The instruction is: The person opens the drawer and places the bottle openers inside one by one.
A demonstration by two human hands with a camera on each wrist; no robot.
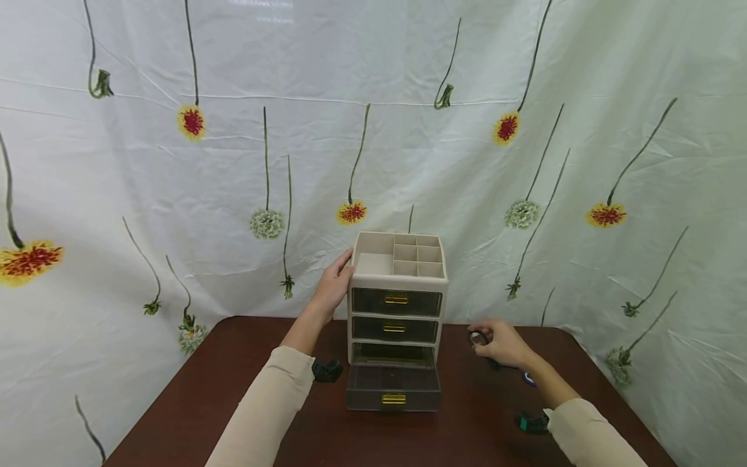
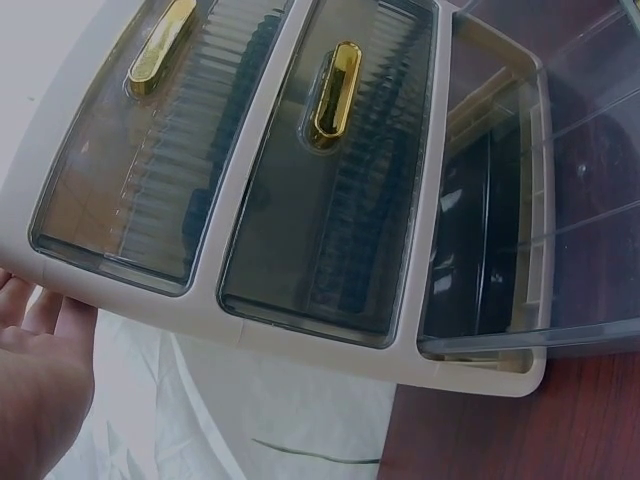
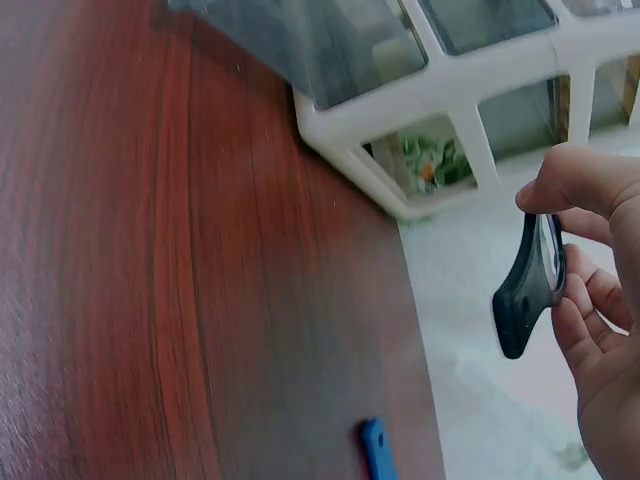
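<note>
A cream drawer organizer [image 1: 399, 283] stands on the table with its bottom drawer [image 1: 393, 389] pulled out. Its two upper drawers, dark and see-through with gold handles, are closed. My left hand [image 1: 334, 282] rests against the organizer's upper left side; part of its fingers is hidden in the left wrist view. To the right of the organizer, my right hand [image 1: 503, 342] pinches a small black magnifying glass [image 3: 530, 285] between thumb and fingers, raised above the table. A blue handled object [image 3: 377, 448] lies on the table below that hand, mostly out of the right wrist view.
Divided open compartments [image 1: 417, 255] top the organizer. The reddish-brown table [image 1: 467, 428] reaches back to a white flower-printed cloth [image 1: 327, 162]. Dark straps hang at both wrists, the right one [image 1: 531, 423] having a green part.
</note>
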